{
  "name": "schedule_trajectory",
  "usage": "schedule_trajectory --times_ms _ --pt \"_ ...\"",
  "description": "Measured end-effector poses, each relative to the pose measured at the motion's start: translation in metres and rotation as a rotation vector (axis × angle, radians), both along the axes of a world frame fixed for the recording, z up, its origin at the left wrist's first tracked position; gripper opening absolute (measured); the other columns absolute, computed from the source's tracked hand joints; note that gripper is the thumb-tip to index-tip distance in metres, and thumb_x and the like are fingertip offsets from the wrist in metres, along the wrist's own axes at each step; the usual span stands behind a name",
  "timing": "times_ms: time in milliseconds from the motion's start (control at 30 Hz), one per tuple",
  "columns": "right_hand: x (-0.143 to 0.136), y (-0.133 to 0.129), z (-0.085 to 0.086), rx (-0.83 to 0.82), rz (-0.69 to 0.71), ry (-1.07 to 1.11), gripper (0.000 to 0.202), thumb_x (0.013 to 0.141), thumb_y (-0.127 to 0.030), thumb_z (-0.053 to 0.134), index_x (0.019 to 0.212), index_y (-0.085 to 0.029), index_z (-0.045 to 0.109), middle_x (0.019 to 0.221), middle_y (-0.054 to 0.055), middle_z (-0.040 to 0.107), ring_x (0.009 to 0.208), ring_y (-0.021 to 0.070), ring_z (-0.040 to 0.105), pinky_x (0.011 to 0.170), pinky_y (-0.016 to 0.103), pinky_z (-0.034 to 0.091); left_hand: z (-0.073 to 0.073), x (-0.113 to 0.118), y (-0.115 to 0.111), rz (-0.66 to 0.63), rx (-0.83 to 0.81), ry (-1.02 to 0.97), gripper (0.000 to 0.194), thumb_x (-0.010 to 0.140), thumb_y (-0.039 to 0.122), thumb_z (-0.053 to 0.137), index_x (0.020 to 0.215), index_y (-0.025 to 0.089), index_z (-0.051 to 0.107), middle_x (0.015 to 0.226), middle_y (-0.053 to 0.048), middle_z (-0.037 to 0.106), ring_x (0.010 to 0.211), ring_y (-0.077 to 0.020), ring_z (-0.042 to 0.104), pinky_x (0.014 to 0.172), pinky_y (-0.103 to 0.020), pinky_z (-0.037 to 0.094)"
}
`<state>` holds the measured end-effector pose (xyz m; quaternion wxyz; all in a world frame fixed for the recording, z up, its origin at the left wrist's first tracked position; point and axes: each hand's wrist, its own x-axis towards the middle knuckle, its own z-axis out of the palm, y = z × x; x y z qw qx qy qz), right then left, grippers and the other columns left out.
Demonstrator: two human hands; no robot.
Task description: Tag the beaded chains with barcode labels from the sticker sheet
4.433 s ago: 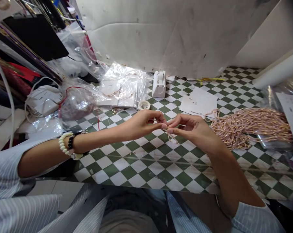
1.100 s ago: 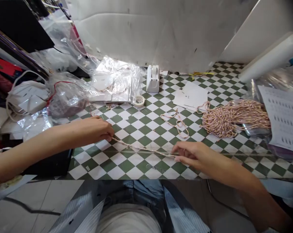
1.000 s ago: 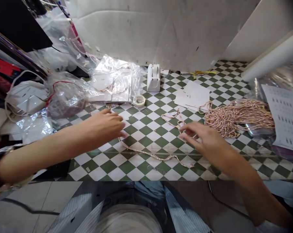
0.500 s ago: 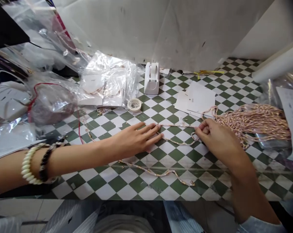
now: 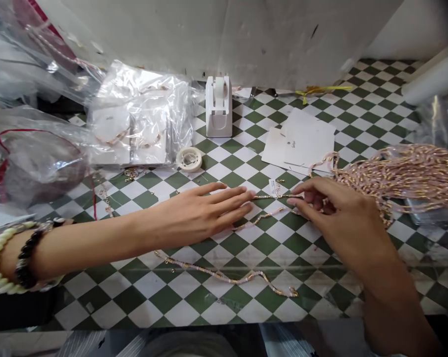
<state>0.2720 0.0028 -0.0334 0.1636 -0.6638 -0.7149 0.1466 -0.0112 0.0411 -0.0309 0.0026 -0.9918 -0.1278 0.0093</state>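
Beaded strand (image 5: 263, 197) lies on the checkered tabletop (image 5: 253, 250) between the two hands, its left portion meeting the fingertips of the left hand (image 5: 220, 210), which is palm-down, fingers extended, unclenched. Right hand (image 5: 337, 210) is at the strand's right portion, thumb and index finger slightly parted about it; whether it grips cannot be told. Second strand (image 5: 227, 278) lies apart, nearer the person.

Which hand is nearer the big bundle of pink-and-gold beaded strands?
Right. The right hand is at the bundle's left end, overlapping it in view; the left hand is farther left, fingers extended over the checkered tabletop.
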Motion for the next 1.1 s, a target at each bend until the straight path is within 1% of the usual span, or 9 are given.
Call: schedule_trajectory --times_ms 133,333,400,467,567,667,767,900,1100 --pt "-0.003 0.000 0.001 -0.153 0.055 0.104 0.029 0.090 -0.054 0.058 0.088 -0.026 0.066 0.078 0.002 0.064 0.066 0.0169 0.057 0.060 0.031 0.043 -0.010 0.009 0.008 -0.018 -0.184 0.023 0.068 0.095 0.013 0.052 0.156 0.029 0.028 0.164 -0.004 0.019 0.153 -0.0207 0.019 0.124 -0.038 0.028" --pt "0.002 -0.002 -0.002 -0.215 0.004 0.160 0.043 0.083 -0.068 0.059 0.088 -0.026 0.066 0.069 0.002 0.061 0.059 0.0171 0.055 0.057 0.034 0.044 -0.010 -0.004 0.012 0.003 -0.256 0.050 0.074 0.092 0.009 0.051 0.156 0.035 0.025 0.165 -0.003 0.018 0.152 -0.0228 0.021 0.124 -0.043 0.028" --pt "0.002 0.000 -0.001 -0.198 -0.001 0.178 0.045 0.081 -0.070 0.059 0.087 -0.026 0.066 0.068 0.002 0.061 0.058 0.0173 0.055 0.055 0.034 0.044 -0.005 -0.007 0.008 -0.006 -0.231 0.040 0.066 0.094 0.010 0.049 0.154 0.032 0.032 0.164 -0.004 0.025 0.152 -0.0223 0.024 0.124 -0.043 0.026" --pt "0.002 0.003 0.001 -0.170 -0.014 0.200 0.042 0.080 -0.068 0.062 0.086 -0.026 0.066 0.069 0.002 0.062 0.060 0.0183 0.056 0.055 0.034 0.045 0.003 -0.009 -0.001 -0.023 -0.182 -0.003 0.048 0.099 0.012 0.044 0.145 0.024 0.047 0.155 -0.007 0.044 0.146 -0.0222 0.038 0.121 -0.041 0.030" --pt "0.001 0.004 0.010 -0.134 -0.008 0.182 0.033 0.085 -0.060 0.061 0.088 -0.028 0.067 0.076 0.004 0.066 0.067 0.0210 0.060 0.061 0.037 0.048 0.011 -0.012 -0.024 0.009 -0.173 -0.091 0.029 0.105 0.022 0.039 0.118 0.020 0.064 0.122 -0.006 0.068 0.115 -0.0196 0.061 0.103 -0.034 0.042" --pt "0.000 -0.014 0.020 -0.167 0.145 0.102 0.025 0.093 -0.053 0.053 0.098 -0.032 0.066 0.097 0.003 0.071 0.078 0.0239 0.065 0.068 0.040 0.051 0.012 -0.023 -0.048 0.084 -0.232 -0.073 0.026 0.103 0.039 0.046 0.101 0.021 0.064 0.100 -0.003 0.070 0.090 -0.0181 0.063 0.086 -0.032 0.044" --pt "0.002 -0.053 0.024 -0.284 0.325 0.065 0.020 0.096 -0.048 0.051 0.105 -0.034 0.062 0.105 0.001 0.070 0.084 0.0235 0.067 0.070 0.038 0.053 0.009 -0.046 -0.061 0.158 -0.247 0.005 0.027 0.104 0.042 0.044 0.101 0.021 0.061 0.097 -0.002 0.068 0.088 -0.0192 0.061 0.088 -0.035 0.039" --pt "0.007 -0.096 0.011 -0.358 0.370 0.103 0.010 0.093 -0.031 0.059 0.103 -0.032 0.061 0.104 -0.001 0.067 0.092 0.0203 0.066 0.073 0.032 0.053 0.006 -0.080 -0.062 0.269 -0.259 0.010 0.038 0.108 0.036 0.023 0.109 0.023 0.059 0.108 -0.002 0.067 0.095 -0.0194 0.060 0.094 -0.036 0.033" --pt "0.007 -0.111 -0.013 -0.263 0.348 0.284 0.005 0.095 -0.024 0.060 0.091 -0.024 0.059 0.092 0.001 0.059 0.092 0.0152 0.058 0.078 0.027 0.047 0.002 -0.105 -0.062 0.387 -0.443 -0.100 0.029 0.107 0.030 0.034 0.094 0.027 0.060 0.088 0.005 0.064 0.079 -0.0146 0.055 0.084 -0.027 0.035"
